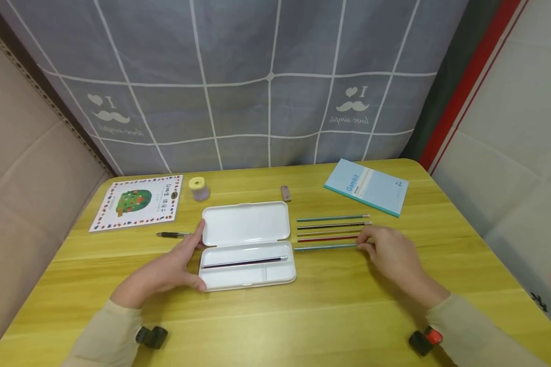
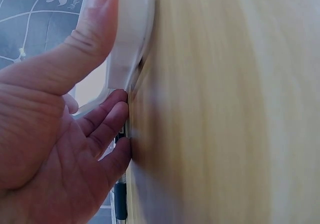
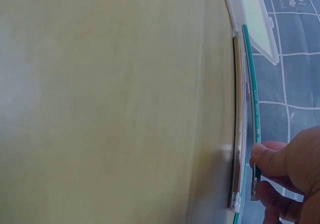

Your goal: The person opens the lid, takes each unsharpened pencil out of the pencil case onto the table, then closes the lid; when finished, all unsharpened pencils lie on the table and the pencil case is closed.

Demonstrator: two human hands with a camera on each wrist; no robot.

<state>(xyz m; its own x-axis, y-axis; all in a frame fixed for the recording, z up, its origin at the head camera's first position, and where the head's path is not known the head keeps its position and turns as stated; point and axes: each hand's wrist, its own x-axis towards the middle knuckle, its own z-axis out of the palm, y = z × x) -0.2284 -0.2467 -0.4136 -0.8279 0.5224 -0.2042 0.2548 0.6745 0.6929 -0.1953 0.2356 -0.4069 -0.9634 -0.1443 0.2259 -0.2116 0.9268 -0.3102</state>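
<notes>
A white pencil case [image 1: 245, 224] lies unfolded on the table, a dark striped pencil [image 1: 245, 262] inside its near half. My left hand [image 1: 172, 267] spans the case's left side, thumb by the near half and fingers by the lid. In the left wrist view, the thumb of the left hand [image 2: 60, 114] stretches along the white case [image 2: 132, 39]. My right hand [image 1: 390, 252] pinches a green pencil [image 1: 323, 247] near its eraser end. From the right wrist, this green pencil [image 3: 253, 94] shows raised off the table, between thumb and fingers of the right hand [image 3: 290, 174].
Several more pencils [image 1: 328, 226] lie side by side right of the case. A black pen [image 1: 169, 234] is partly behind the left hand. Farther back are a picture book [image 1: 135, 201], a yellow-topped jar [image 1: 199, 189], an eraser [image 1: 285, 193] and a blue notebook [image 1: 367, 186].
</notes>
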